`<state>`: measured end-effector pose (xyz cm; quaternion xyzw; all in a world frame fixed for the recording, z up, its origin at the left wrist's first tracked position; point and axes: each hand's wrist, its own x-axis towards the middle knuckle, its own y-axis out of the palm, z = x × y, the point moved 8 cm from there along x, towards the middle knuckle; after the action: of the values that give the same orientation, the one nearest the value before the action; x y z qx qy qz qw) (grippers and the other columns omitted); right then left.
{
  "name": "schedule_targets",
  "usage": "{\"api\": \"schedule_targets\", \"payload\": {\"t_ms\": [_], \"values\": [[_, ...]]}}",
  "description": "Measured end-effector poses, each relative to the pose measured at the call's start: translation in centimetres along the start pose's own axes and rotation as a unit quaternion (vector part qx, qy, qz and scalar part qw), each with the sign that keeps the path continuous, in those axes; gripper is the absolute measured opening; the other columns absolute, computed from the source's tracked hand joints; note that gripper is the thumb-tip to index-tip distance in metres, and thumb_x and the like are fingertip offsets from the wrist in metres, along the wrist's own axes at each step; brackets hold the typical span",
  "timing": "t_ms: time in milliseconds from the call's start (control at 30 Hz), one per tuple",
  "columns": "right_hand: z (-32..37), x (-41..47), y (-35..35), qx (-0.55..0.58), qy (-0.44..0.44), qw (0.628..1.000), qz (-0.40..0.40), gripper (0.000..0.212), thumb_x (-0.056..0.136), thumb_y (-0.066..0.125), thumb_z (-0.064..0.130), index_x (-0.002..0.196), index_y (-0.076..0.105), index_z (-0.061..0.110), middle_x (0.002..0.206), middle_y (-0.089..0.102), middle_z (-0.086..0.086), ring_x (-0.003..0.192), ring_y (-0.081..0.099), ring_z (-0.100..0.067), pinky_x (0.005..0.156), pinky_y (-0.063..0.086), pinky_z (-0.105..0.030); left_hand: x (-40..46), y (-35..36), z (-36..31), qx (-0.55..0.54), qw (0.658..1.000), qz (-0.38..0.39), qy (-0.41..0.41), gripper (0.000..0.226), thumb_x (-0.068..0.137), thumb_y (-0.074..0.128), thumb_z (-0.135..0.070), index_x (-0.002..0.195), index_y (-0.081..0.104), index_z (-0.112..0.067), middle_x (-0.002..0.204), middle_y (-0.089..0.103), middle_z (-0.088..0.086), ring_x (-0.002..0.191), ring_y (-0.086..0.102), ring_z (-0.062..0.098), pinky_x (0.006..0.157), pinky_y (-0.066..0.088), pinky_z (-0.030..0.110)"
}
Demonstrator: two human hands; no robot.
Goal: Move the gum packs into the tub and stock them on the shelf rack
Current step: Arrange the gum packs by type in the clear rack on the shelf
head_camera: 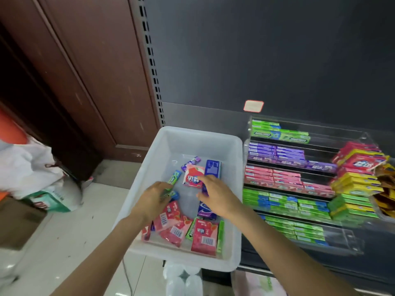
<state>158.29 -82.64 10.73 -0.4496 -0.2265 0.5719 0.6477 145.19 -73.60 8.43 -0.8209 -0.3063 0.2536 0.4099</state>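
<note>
A white plastic tub (147, 167) holds loose gum packs (204, 238) in pink, green, purple and blue, scattered mostly toward its 6 o'clock end. The left hand (152, 198) reaches into the tub, its fingers curled round a slim green stick pack (174, 177) whose label appears to read "DOUBLEMINT"; a green-and-blue pack lies under the same fingers. The right hand (215, 193) hovers at the tub's centre with fingers extended and relaxed, gripping nothing, its fingertips just over a pink pack (192, 175) bearing white characters too blurred to read. A dark blue pack (212, 167) lies just beside the pink one at 3 o'clock; a small purple pack (190, 162) lies at 11 o'clock of it. Barcodes show on the pink packs at the 6 o'clock end.

At 3 o'clock of the tub stands a clear tiered shelf rack (350, 238), stocked in rows: green "DOUBLEMINT" packs (280, 134) at the top, then purple, pink and green-and-blue rows. Red-and-yellow boxes (361, 163) are stacked at the rack's 3 o'clock side.
</note>
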Motion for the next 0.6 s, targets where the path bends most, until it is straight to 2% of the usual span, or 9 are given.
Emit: {"api": "schedule_targets", "payload": {"t_ms": [67, 133, 233, 367, 533, 600], "values": [[0.1, 0.3, 2.6, -0.013, 0.019, 0.998, 0.062, 0.071, 0.091, 0.058, 0.026, 0.148, 0.02, 0.013, 0.151, 0.027, -0.007, 0.138, 0.027, -0.023, 0.111, 0.026, -0.035, -0.3, 1.2, 0.6, 0.035, 0.997, 0.052, 0.032, 0.048, 0.086, 0.063, -0.013, 0.133, 0.05, -0.012, 0.137, 0.048, 0.009, 0.125, 0.047, 0.023, 0.099, 0.028, 0.016], [-0.2, 0.2, 4.6, -0.038, 0.034, 0.992, 0.115, 0.085, 0.086, 0.065, 0.023, 0.15, 0.011, 0.015, 0.154, 0.018, -0.005, 0.141, 0.019, -0.023, 0.112, 0.025, -0.04, -0.5, 2.4, 0.9, 0.078, 0.99, 0.102, 0.065, 0.06, 0.084, 0.066, -0.021, 0.139, 0.042, -0.017, 0.145, 0.04, 0.003, 0.133, 0.037, 0.018, 0.106, 0.021, 0.016], [-0.6, 0.3, 5.6, -0.077, 0.034, 0.989, 0.121, 0.086, 0.083, 0.069, 0.017, 0.149, 0.014, 0.016, 0.152, 0.019, -0.003, 0.139, 0.019, -0.022, 0.111, 0.03, -0.04, -0.5, 3.6, 1.3, 0.141, 0.976, 0.141, 0.083, 0.075, 0.081, 0.07, -0.028, 0.145, 0.031, -0.021, 0.151, 0.028, -0.003, 0.138, 0.03, 0.016, 0.11, 0.024, 0.022], [-0.8, 0.9, 4.9, -0.079, 0.035, 0.993, 0.083, 0.077, 0.083, 0.068, 0.011, 0.146, 0.025, 0.017, 0.147, 0.028, -0.001, 0.136, 0.027, -0.02, 0.106, 0.034, -0.039, 0.2, 3.9, 1.0, 0.169, 0.973, 0.136, 0.079, 0.079, 0.083, 0.068, -0.027, 0.148, 0.023, -0.021, 0.155, 0.019, -0.004, 0.138, 0.029, 0.017, 0.111, 0.029, 0.027], [-0.7, 0.9, 4.4, -0.092, 0.036, 0.993, 0.068, 0.071, 0.085, 0.066, 0.012, 0.145, 0.028, 0.019, 0.148, 0.029, -0.002, 0.136, 0.03, -0.021, 0.105, 0.039, -0.042, 1.1, 3.7, 0.7, 0.164, 0.98, 0.091, 0.068, 0.071, 0.087, 0.063, -0.028, 0.147, 0.026, -0.02, 0.154, 0.023, -0.002, 0.136, 0.032, 0.021, 0.109, 0.031, 0.031], [-0.2, 0.4, 3.1, -0.112, 0.022, 0.993, 0.038, 0.068, 0.086, 0.065, 0.017, 0.144, 0.029, 0.019, 0.149, 0.028, -0.002, 0.136, 0.03, -0.021, 0.105, 0.039, -0.04, 1.1, 3.7, 0.2, 0.155, 0.982, 0.072, 0.077, 0.065, 0.089, 0.061, -0.029, 0.145, 0.029, -0.021, 0.153, 0.025, -0.003, 0.136, 0.033, 0.02, 0.108, 0.032, 0.032]]}}
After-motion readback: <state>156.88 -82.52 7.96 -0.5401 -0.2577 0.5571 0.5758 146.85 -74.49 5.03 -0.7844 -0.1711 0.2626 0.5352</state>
